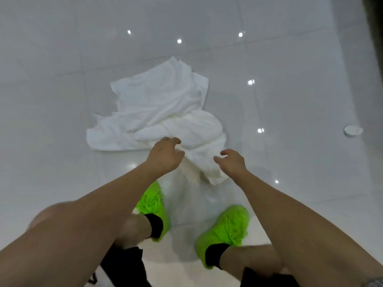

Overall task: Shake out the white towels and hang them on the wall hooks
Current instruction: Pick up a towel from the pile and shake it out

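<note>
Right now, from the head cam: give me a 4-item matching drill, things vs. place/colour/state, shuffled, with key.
Things
1. towels
2. left hand
3. shoes
4. small white object

Descriptions
A. neon green, worn with black socks
B. alone on the floor at far right
C. crumpled white heap on the glossy tiles
D. fingers curled, over the heap's near edge

Pairs: 1-C, 2-D, 3-A, 4-B

The right hand is also at the near edge, fingers loosely curled; a firm grip by either hand cannot be confirmed.
</note>
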